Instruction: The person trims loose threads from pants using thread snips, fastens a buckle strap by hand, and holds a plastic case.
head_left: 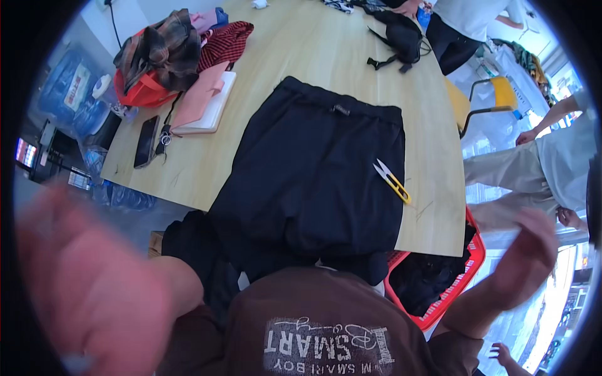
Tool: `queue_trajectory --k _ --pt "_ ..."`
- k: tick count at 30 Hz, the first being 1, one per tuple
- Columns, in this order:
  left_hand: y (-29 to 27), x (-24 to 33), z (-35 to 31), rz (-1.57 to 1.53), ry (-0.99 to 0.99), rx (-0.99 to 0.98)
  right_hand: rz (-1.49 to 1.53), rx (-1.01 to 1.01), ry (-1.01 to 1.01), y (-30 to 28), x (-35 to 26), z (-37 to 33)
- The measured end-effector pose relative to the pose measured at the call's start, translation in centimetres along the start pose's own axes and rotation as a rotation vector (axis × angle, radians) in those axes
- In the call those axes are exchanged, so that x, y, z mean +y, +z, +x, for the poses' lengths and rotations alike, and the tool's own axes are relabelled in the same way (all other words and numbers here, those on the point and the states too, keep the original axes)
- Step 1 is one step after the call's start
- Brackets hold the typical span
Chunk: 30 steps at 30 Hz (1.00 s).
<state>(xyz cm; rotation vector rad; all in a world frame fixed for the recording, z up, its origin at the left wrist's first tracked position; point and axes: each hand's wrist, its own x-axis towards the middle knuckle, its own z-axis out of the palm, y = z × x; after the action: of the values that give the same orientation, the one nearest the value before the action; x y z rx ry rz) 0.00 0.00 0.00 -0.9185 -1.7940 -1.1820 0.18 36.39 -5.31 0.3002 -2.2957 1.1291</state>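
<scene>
Black trousers [313, 156] lie spread on the wooden table [433, 207], waistband toward the far side, legs hanging over the near edge. Yellow-handled thread snips [394, 182] rest on the right side of the trousers, blades pointing far left. My left hand [94, 282] is raised close at the lower left, large and smeared by motion, off the table. On the right, my right hand [530, 250] is lifted beyond the table edge, with its fingers blurred. Neither hand touches the trousers, and I can make out nothing held in either.
A red basket [467, 276] with dark cloth stands below the table's right corner. At the left are a phone [146, 141], keys [165, 138], a pink notebook [204, 103] and piled clothes [157, 53]. A black bag [401, 41] lies far right; other people stand nearby.
</scene>
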Motion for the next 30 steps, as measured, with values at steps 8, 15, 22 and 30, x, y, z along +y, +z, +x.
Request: queue_trajectory --k 8,15,22,30 --pt "9.5 -9.0 -9.3 -0.060 -0.578 -0.396 -0.257 -0.419 0.066 9.3 9.4 0.7" --pt "14.6 -19.5 -10.0 0.297 -0.394 -0.350 -0.563 -0.463 0.034 13.4 11.1 -0.5" --pt "20.3 -27.7 -6.9 0.613 -0.116 -0.348 -0.563 -0.452 0.046 14.0 12.9 0.5" --pt "20.2 -26.8 -8.1 0.500 -0.255 -0.667 -0.275 -0.344 0.097 11.6 13.6 -0.9"
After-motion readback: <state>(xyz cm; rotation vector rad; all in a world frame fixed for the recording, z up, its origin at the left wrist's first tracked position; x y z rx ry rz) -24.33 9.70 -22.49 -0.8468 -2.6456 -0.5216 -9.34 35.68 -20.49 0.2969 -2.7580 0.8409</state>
